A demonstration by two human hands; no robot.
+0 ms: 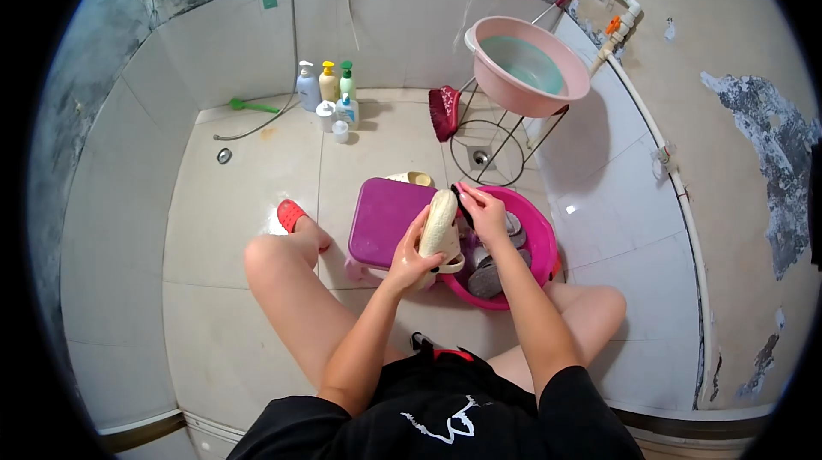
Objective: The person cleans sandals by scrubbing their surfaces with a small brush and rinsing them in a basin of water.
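My left hand (411, 259) grips a cream-coloured shoe (441, 224), held upright over the edge of a magenta basin (539, 233). My right hand (484, 207) is closed on a small dark brush (462, 201) pressed against the shoe's upper end. Several more grey shoes (488, 276) lie in the basin. A purple plastic stool (385, 216) stands just left of the basin, under the shoe.
A pink basin (527, 62) sits on a wire stand (492, 147) at the back right. Several bottles (330, 87), a red brush (443, 110) and a floor drain (479, 156) are near the wall. A red sandal (291, 214) is on my left foot. Pipes run along the right wall.
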